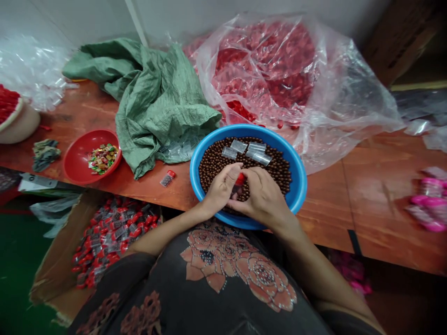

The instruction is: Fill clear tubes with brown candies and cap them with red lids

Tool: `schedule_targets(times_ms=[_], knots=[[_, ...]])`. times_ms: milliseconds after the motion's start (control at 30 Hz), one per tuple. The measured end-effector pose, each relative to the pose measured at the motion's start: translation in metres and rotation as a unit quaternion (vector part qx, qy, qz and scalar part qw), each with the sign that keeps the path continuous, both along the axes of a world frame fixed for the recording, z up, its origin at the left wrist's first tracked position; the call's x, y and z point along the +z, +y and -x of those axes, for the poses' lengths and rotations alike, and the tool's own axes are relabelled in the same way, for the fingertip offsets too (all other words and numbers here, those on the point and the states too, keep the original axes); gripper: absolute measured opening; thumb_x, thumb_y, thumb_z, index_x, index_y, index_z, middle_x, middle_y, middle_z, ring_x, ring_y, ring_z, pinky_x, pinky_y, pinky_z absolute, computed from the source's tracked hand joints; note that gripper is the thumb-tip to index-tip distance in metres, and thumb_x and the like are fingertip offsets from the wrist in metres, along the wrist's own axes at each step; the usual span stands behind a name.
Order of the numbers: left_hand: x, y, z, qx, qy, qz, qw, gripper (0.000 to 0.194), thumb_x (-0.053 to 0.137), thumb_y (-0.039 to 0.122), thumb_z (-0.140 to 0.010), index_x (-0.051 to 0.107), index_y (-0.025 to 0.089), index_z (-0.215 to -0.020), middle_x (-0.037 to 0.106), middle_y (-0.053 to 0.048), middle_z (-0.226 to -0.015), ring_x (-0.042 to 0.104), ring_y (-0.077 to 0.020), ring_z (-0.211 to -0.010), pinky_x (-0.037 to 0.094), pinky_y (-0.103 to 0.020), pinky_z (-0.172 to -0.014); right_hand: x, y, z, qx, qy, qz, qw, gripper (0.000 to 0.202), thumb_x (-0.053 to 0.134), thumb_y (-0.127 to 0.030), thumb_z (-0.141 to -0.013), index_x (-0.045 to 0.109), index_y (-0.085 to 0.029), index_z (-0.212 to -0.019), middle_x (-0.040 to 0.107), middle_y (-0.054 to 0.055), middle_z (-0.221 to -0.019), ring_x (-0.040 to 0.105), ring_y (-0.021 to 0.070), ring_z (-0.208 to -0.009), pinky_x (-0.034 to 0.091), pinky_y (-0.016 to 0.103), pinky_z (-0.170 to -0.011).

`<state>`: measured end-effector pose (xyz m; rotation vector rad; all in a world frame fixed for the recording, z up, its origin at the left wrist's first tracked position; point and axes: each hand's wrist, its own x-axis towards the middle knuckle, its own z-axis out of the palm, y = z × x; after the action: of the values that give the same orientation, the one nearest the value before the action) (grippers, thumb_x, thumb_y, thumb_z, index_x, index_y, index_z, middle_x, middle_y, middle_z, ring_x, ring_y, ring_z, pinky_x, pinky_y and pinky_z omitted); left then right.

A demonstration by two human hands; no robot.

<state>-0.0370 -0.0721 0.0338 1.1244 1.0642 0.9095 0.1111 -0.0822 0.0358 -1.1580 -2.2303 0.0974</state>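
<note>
Both hands meet over the near half of a blue basin [301,186], holding one small red-capped container [240,179] between them. The left hand [220,187] pinches it from its side, and the right hand [264,191] closes on it from the other, thumb below and fingers curled over the top; each grip is pressed onto the container (its lower part is largely hidden by the fingers). Brown beads [210,160] fill much of the basin, and several clear tubes [259,157] lie on top of them, just beyond the fingertips.

The basin stands on a reddish-brown tabletop [323,193]. To its left, near the front edge, lies a single filled container [167,178], also capped in red. Beyond that a crumpled green sack [157,100] spreads out, with a red bowl [75,160] of wrapped sweets [104,159] beside it. Behind the basin sits a large clear plastic bag [261,65] of red pieces. Below the tabletop, at the left, an open cardboard box [52,253] holds a heap of red-capped containers [113,237].
</note>
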Motion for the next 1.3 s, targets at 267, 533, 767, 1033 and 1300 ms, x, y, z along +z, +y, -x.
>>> schedule_targets(times_ms=[267, 533, 767, 1033, 1300], knots=[[0.001, -0.001, 0.001, 0.008, -0.042, 0.006, 0.999, 0.05, 0.043, 0.058, -0.096, 0.058, 0.024, -0.129, 0.055, 0.001, -0.065, 0.051, -0.0109, -0.052, 0.042, -0.022, -0.046, 0.002, 0.001, 0.001, -0.002, -0.062, -0.03, 0.998, 0.037, 0.06, -0.054, -0.086, 0.055, -0.019, -0.094, 0.059, 0.01, -0.083, 0.054, 0.0251, -0.078, 0.049, 0.039, -0.071], [-0.003, -0.002, 0.013, 0.037, 0.011, -0.027, 0.999, 0.046, 0.042, 0.055, -0.098, 0.063, 0.023, -0.124, 0.07, -0.007, -0.105, 0.065, -0.0177, -0.088, 0.054, -0.03, -0.08, -0.006, 0.008, 0.007, 0.03, -0.099, -0.092, 0.99, 0.049, 0.055, -0.065, -0.086, 0.058, -0.017, -0.091, 0.061, 0.01, -0.078, 0.054, 0.0239, -0.073, 0.045, 0.038, -0.066], [-0.004, 0.002, 0.02, 0.089, -0.051, 0.007, 0.995, 0.052, 0.035, 0.061, -0.099, 0.065, 0.023, -0.119, 0.065, -0.008, -0.129, 0.06, -0.0233, -0.12, 0.046, -0.039, -0.106, -0.004, 0.013, 0.014, 0.055, -0.034, 0.059, 0.996, 0.064, 0.063, -0.06, -0.083, 0.047, -0.015, -0.127, 0.063, 0.018, -0.119, 0.06, 0.0306, -0.106, 0.05, 0.044, -0.087], [-0.006, -0.009, 0.021, 0.029, -0.019, 0.0, 0.999, 0.045, 0.048, 0.052, -0.096, 0.058, 0.021, -0.126, 0.07, -0.006, -0.1, 0.062, -0.0117, -0.064, 0.055, -0.026, -0.062, -0.002, 0.016, 0.016, 0.091, -0.115, -0.112, 0.983, 0.051, 0.058, -0.061, -0.085, 0.059, -0.013, -0.1, 0.067, 0.014, -0.086, 0.06, 0.0269, -0.08, 0.047, 0.04, -0.075], [-0.021, 0.004, 0.08, 0.133, 0.201, -0.102, 0.965, 0.036, 0.042, 0.05, -0.1, 0.057, 0.021, -0.116, 0.066, -0.002, -0.092, 0.063, -0.0108, -0.069, 0.053, -0.024, -0.065, 0.003, 0.03, -0.006, 0.099, -0.058, 0.019, 0.993, 0.087, 0.065, -0.064, -0.081, 0.039, -0.015, -0.148, 0.059, 0.02, -0.134, 0.06, 0.0336, -0.115, 0.049, 0.048, -0.093]])
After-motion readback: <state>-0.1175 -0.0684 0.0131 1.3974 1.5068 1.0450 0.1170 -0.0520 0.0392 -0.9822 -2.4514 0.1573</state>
